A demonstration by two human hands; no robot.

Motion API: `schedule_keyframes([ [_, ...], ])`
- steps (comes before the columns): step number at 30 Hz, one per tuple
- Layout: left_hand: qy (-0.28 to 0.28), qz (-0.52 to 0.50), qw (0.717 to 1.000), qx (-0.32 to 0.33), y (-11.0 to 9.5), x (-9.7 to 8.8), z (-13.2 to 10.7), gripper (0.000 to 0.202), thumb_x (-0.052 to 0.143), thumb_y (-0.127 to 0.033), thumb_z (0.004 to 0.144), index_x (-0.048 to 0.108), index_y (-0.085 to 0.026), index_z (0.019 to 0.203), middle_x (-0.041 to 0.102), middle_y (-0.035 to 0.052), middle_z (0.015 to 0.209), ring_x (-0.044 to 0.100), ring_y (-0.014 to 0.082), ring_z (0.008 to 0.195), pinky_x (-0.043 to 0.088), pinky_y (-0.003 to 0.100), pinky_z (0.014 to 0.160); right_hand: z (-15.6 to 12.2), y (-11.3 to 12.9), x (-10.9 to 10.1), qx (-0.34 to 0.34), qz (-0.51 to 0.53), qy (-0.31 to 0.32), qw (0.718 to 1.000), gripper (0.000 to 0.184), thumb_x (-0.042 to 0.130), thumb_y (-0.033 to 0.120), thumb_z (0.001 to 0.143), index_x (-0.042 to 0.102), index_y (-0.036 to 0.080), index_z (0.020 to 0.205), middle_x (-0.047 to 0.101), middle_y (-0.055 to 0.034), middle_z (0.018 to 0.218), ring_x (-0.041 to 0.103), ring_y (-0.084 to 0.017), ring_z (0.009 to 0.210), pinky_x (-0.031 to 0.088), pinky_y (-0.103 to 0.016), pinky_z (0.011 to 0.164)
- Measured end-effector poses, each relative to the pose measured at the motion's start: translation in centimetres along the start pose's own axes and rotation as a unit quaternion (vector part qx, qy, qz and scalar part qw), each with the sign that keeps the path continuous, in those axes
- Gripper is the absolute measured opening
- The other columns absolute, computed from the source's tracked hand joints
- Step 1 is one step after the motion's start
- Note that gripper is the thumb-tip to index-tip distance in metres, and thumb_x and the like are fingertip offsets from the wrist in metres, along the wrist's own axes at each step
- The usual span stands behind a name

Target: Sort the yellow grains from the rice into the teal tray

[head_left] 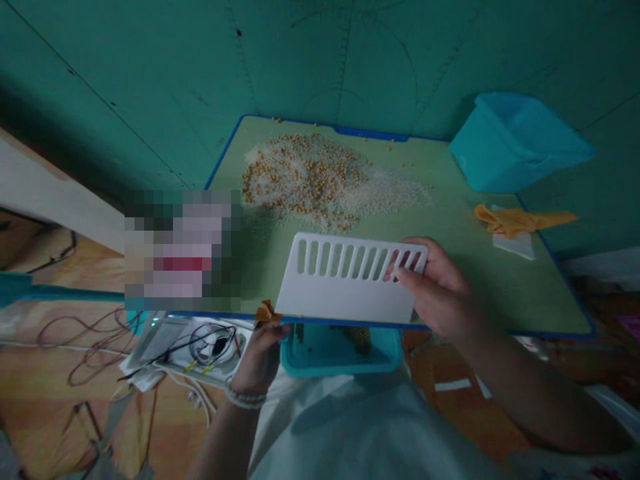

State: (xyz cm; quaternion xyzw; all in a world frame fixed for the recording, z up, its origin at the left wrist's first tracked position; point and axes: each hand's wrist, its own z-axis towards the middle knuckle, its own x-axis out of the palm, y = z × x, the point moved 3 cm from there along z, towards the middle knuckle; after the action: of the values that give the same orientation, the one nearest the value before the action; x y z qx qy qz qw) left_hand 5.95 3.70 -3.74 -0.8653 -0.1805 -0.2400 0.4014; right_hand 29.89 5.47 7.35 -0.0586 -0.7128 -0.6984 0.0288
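Observation:
My right hand (443, 293) grips the right end of a white slotted plastic board (345, 297), thumb on top and fingers behind the slots. The board is tilted over the table's front edge. Below that edge, my left hand (257, 357) is closed on the left side of a teal tray (340, 365), its fingers partly hidden. Some small dark grains lie inside the tray. Beyond the board, a pile of yellow beans (305, 167) mixed with white rice-like grains is spread on the table. Mostly white grains (385, 193) form its right part.
A teal bin (515, 143) stands at the table's back right. An orange cloth (520, 220) lies on a white piece beside it. A blurred-out patch (185, 247) covers the table's left side. On the floor, a white box (185, 347) holds cables.

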Motion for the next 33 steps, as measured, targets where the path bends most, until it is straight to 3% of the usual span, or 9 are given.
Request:
schedule_keyframes([
  [4,0.030,0.005,0.999,-0.017,0.2,0.0,0.0,0.017,0.071,-0.023,0.058,0.075,-0.016,0.074,0.077,0.0057,0.074,0.066,0.0320,0.090,0.048,0.040,0.083,-0.3,-0.4,-0.1,-0.012,-0.016,0.029,0.999,0.021,0.056,0.027,0.082,0.050,0.030,0.102,0.061,0.0021,0.083,0.057,-0.015,0.076,0.044,-0.029,0.069],
  [8,0.013,0.002,1.000,-0.020,0.1,0.0,-0.1,0.014,0.072,-0.021,0.057,0.074,-0.016,0.070,0.075,0.0047,0.069,0.066,0.0315,0.090,0.049,0.039,0.082,0.0,-0.6,-0.4,-0.013,-0.016,0.024,0.999,0.019,0.056,0.024,0.082,0.052,0.030,0.101,0.061,0.0026,0.082,0.056,-0.013,0.074,0.044,-0.027,0.068],
  [16,-0.015,0.007,1.000,0.014,0.0,0.0,0.1,0.013,0.071,-0.016,0.054,0.073,-0.016,0.068,0.076,0.0052,0.081,0.064,0.0293,0.094,0.046,0.037,0.085,-0.2,-0.4,-0.8,-0.036,-0.015,0.004,0.999,0.021,0.057,0.024,0.082,0.052,0.030,0.101,0.060,0.0025,0.081,0.056,-0.013,0.075,0.044,-0.027,0.069],
  [20,0.002,0.009,1.000,-0.007,0.1,0.0,0.2,0.015,0.071,-0.019,0.056,0.074,-0.015,0.070,0.076,0.0074,0.082,0.065,0.0315,0.091,0.046,0.039,0.085,-0.4,-0.8,-0.6,-0.033,-0.011,0.013,0.999,0.020,0.056,0.024,0.082,0.053,0.031,0.101,0.061,0.0030,0.082,0.056,-0.013,0.075,0.044,-0.026,0.069],
  [24,0.010,0.004,1.000,-0.002,0.0,0.2,0.2,0.019,0.073,-0.020,0.054,0.074,-0.017,0.073,0.076,0.0064,0.083,0.064,0.0324,0.093,0.046,0.040,0.085,-0.2,-1.1,-0.7,-0.042,-0.001,-0.026,0.999,0.023,0.057,0.023,0.082,0.052,0.032,0.102,0.061,0.0035,0.085,0.057,-0.012,0.075,0.046,-0.024,0.068],
  [29,-0.017,0.015,1.000,0.012,0.2,-0.2,0.5,0.013,0.074,-0.021,0.053,0.073,-0.019,0.066,0.076,0.0043,0.083,0.060,0.0326,0.103,0.043,0.040,0.091,-0.2,-1.1,1.1,-0.068,0.000,-0.024,0.997,0.024,0.054,0.023,0.084,0.050,0.034,0.105,0.062,0.0040,0.085,0.057,-0.011,0.075,0.047,-0.022,0.067],
  [33,-0.031,0.014,0.999,0.015,0.2,-0.6,0.6,0.021,0.074,-0.021,0.053,0.074,-0.022,0.074,0.076,0.0022,0.089,0.055,0.0322,0.111,0.041,0.040,0.094,0.1,-0.9,2.4,-0.067,-0.035,-0.027,0.997,0.022,0.052,0.024,0.085,0.049,0.032,0.105,0.063,0.0032,0.087,0.059,-0.011,0.077,0.049,-0.023,0.069],
])
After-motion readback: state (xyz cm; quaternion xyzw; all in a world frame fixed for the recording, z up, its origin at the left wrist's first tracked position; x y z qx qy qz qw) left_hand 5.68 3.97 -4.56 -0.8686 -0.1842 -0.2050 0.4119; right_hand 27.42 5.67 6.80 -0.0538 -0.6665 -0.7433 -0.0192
